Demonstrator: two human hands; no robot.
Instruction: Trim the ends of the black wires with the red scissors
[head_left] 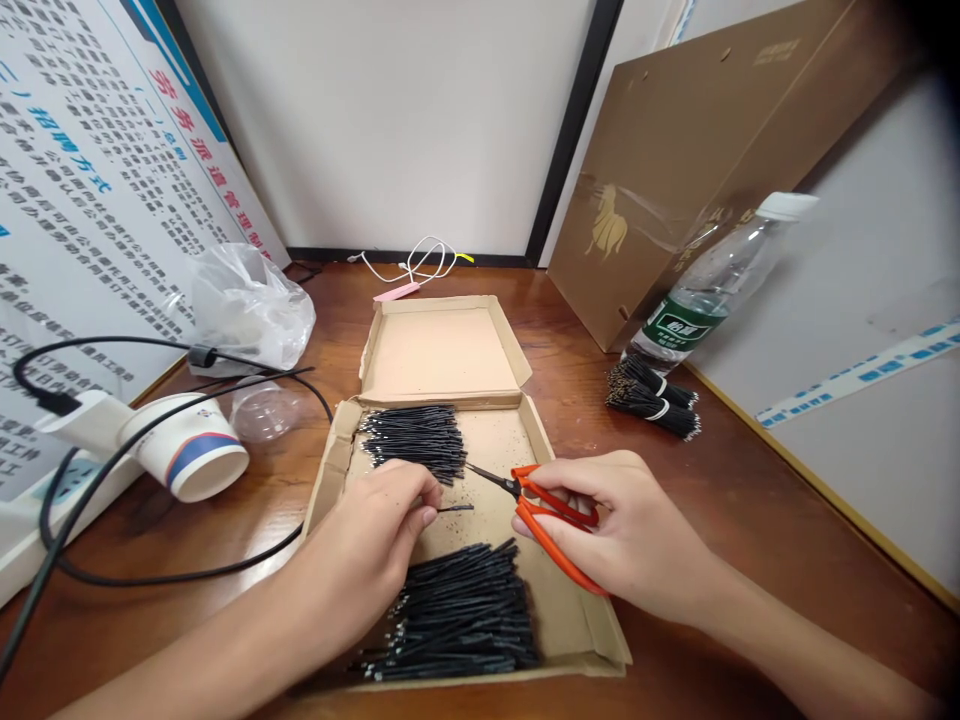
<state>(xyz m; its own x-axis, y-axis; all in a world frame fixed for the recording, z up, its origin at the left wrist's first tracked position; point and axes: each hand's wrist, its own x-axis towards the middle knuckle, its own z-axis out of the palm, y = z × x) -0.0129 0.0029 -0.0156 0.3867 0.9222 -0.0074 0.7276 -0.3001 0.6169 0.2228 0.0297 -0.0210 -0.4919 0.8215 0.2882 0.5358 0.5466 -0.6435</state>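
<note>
Over the open cardboard box [577, 640], my left hand [382, 530] is closed, thumb and fingers pinching a short black wire [456, 508] that sticks out to the right. My right hand [630, 530] grips orange-handled scissors [559, 555], whose dark, slim blades point left toward the wire without touching it. Inside the box lie two piles of short black wires with silvery ends: a far pile [416, 440] just beyond my left hand, and a larger near pile [469, 615] below it. Small dark bits are scattered on the cardboard between the piles.
Bundled black wires [652, 400] lie at right beside a leaning water bottle [686, 310] and a brown carton [660, 150]. To the left are a tipped paper cup [187, 445], a clear plastic bag [251, 310], a power strip [67, 490] and looping black cables. A white cable [427, 262] lies behind the box.
</note>
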